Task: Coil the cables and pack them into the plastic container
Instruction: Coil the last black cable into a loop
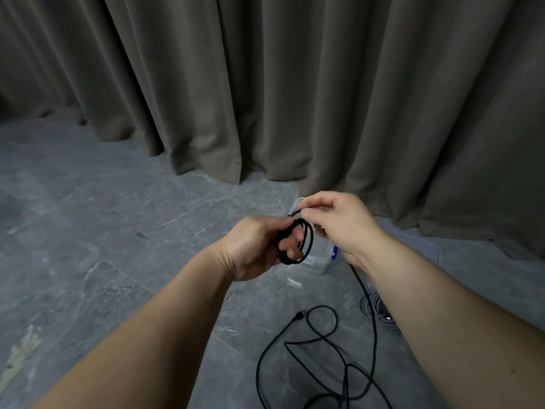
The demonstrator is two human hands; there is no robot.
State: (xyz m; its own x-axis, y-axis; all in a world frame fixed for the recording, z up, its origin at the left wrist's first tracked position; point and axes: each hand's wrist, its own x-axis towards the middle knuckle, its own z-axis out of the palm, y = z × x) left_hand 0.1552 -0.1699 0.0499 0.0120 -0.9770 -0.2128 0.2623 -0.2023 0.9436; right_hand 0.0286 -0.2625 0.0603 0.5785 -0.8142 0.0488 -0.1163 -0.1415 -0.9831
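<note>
We see a heavy grey-brown curtain [265, 84] hanging in folds across the back, its hem reaching the grey stone floor [88, 231] that carries everything here. On the floor near the curtain's hem stands the clear plastic container [320, 255], mostly hidden behind our two hands; a blue patch shows on its right side. Beside it to the right, partly behind our right forearm, lies a bundle of grey cable [374, 305]. The black cable [324, 335] sprawls in loose loops on the floor toward the near edge, its plug end lying free, and one strand rises to our hands. Our left hand [256, 246] holds the coiled part of that black cable above the container, fingers curled through the loops and gripping them. Our right hand [339, 219] is just beside it, thumb and forefinger pinching the strand at the top of the coil, the other fingers bent loosely.
</note>
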